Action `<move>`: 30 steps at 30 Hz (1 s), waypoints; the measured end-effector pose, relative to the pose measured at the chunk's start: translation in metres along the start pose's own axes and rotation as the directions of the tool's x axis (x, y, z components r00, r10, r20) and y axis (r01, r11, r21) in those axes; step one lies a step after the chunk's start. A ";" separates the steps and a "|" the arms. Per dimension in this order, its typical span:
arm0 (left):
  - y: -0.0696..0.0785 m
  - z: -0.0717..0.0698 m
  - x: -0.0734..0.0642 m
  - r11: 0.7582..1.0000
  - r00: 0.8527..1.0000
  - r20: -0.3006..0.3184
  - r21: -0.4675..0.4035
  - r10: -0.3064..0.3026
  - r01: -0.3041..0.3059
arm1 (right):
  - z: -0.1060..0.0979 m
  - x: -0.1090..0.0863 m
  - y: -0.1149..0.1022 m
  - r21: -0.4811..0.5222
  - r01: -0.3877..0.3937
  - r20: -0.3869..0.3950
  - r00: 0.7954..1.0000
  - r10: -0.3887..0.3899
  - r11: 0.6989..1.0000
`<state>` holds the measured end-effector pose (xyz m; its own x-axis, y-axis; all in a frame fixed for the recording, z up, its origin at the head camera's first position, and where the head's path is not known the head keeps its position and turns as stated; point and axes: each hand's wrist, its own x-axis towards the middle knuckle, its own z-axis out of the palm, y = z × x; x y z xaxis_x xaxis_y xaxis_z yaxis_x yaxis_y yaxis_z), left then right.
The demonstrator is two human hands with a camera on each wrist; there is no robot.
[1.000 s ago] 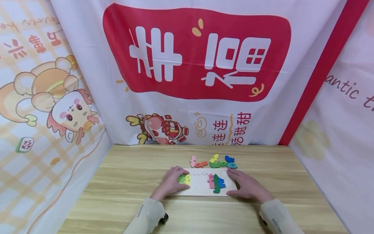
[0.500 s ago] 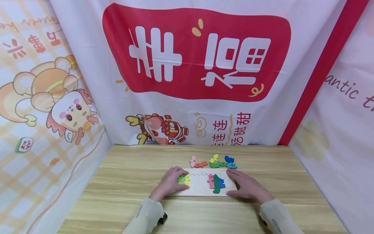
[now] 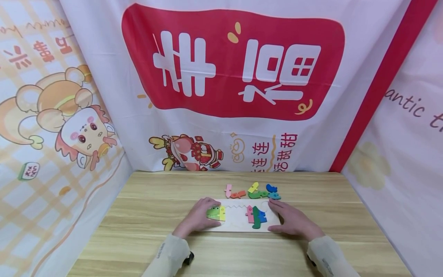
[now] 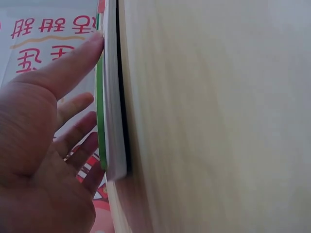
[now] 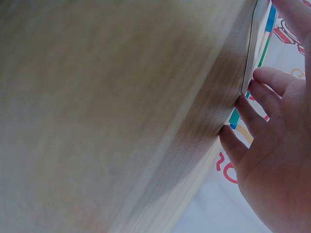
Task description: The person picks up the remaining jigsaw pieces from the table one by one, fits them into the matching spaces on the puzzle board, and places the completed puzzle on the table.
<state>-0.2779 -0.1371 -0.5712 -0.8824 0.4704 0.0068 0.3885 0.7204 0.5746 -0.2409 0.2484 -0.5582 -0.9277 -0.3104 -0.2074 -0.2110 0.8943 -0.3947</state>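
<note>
A pale wooden puzzle board (image 3: 236,223) lies on the table with its long side facing me. At its left end sits a green crocodile head piece (image 3: 213,212), joined to a yellow piece (image 3: 222,212). My left hand (image 3: 198,216) is around that head, thumb on the near side and index finger on the far side, with the fingers loosely extended. Toward the right end lie a pink piece (image 3: 250,214), a dark green piece (image 3: 256,218) and a blue piece (image 3: 263,217). My right hand (image 3: 293,218) rests at the board's right end, fingertips along its edge.
Behind the board lie loose pieces: light pink (image 3: 228,190), orange (image 3: 238,194), yellow (image 3: 254,187), green (image 3: 257,195), dark blue (image 3: 271,188) and teal (image 3: 274,196). Printed cloth (image 3: 221,142) hangs beyond the table (image 3: 155,215) and along both sides.
My left hand has slid slightly left and spread away from the yellow piece, so more of the crocodile head shows. The right hand and the board have stayed in place.
</note>
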 end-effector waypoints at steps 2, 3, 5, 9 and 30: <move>-0.004 -0.002 -0.003 1.000 1.000 0.010 0.013 0.010 -0.010 | 0.000 0.000 0.000 0.005 0.003 0.000 1.000 -0.003 1.000; -0.006 -0.004 -0.005 1.000 1.000 0.015 0.015 0.012 -0.013 | 0.000 0.000 0.000 0.007 0.006 -0.001 1.000 -0.006 1.000; -0.010 -0.008 -0.008 1.000 0.999 0.032 0.021 0.010 -0.011 | -0.001 -0.001 0.000 0.010 0.009 0.000 1.000 -0.009 1.000; -0.019 -0.017 -0.015 1.000 0.997 0.073 0.001 -0.012 0.012 | -0.001 0.000 0.000 0.010 0.015 -0.004 1.000 -0.015 1.000; -0.043 -0.028 -0.022 0.997 0.986 0.164 -0.064 -0.041 0.052 | 0.002 0.002 0.003 0.013 0.016 -0.008 1.000 -0.016 1.000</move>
<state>-0.2827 -0.1922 -0.5733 -0.8421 0.5176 -0.1512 0.3243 0.7101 0.6250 -0.2431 0.2497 -0.5614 -0.9266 -0.3222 -0.1936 -0.2220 0.8847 -0.4100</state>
